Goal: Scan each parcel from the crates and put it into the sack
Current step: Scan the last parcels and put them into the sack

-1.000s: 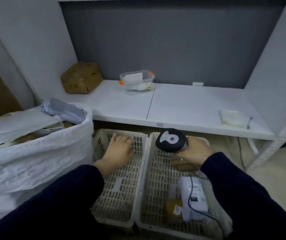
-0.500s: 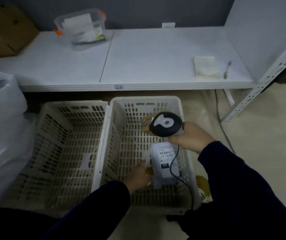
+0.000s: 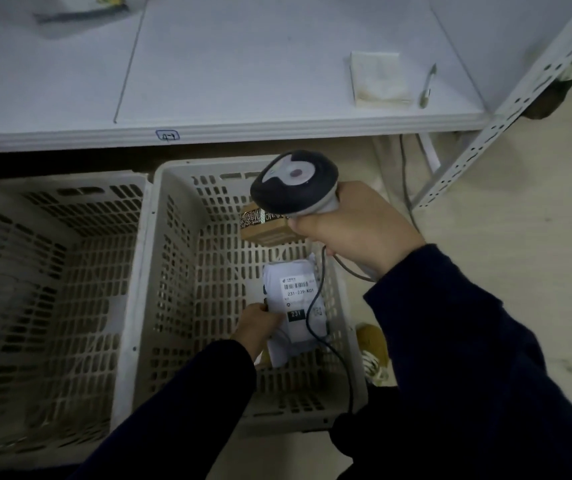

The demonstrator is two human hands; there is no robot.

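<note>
Two white slotted crates sit on the floor under the shelf; the left crate (image 3: 52, 271) holds no parcel that I can see. In the right crate (image 3: 170, 271) lies a white parcel (image 3: 295, 327) with a barcode label facing up, and my left hand (image 3: 255, 327) grips its left edge. A small brown box (image 3: 265, 228) lies further back in the same crate. My right hand (image 3: 353, 226) holds the dark handheld scanner (image 3: 295, 183) above the brown box, its cable trailing down over the white parcel. The sack is out of view.
A white shelf (image 3: 243, 81) runs along the top, with a folded white cloth (image 3: 378, 77) and a pen (image 3: 428, 86) on its right part. A perforated metal upright (image 3: 506, 123) stands at the right. A shoe (image 3: 372, 351) shows beside the right crate.
My view has dropped and closed in on the crates, and the sack has left the frame. My left hand went from the left crate into the right crate and took hold of the white parcel.
</note>
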